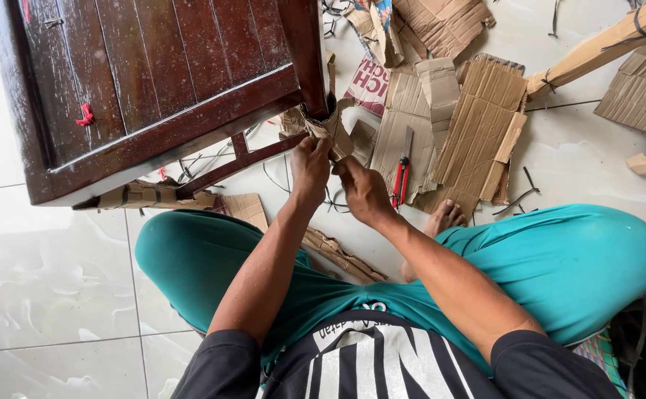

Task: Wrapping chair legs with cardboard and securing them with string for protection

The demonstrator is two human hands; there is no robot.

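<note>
A dark brown wooden chair [153,81] stands on the white tiled floor in front of me. A strip of brown cardboard wrapping [328,127] goes around the lower end of its near leg [310,52]. My left hand [310,171] grips the wrapping from the left side. My right hand [362,192] pinches the cardboard's loose flap from the right. Both hands sit close together just below the leg. I sit on the floor in teal trousers, knees spread.
A red-handled cutter [401,176] lies on flat cardboard sheets [471,133] to the right of my hands. Cardboard scraps and black strapping litter the floor beyond. Another cardboard-wrapped leg [153,196] lies at left. A wrapped wooden piece [604,44] is at top right.
</note>
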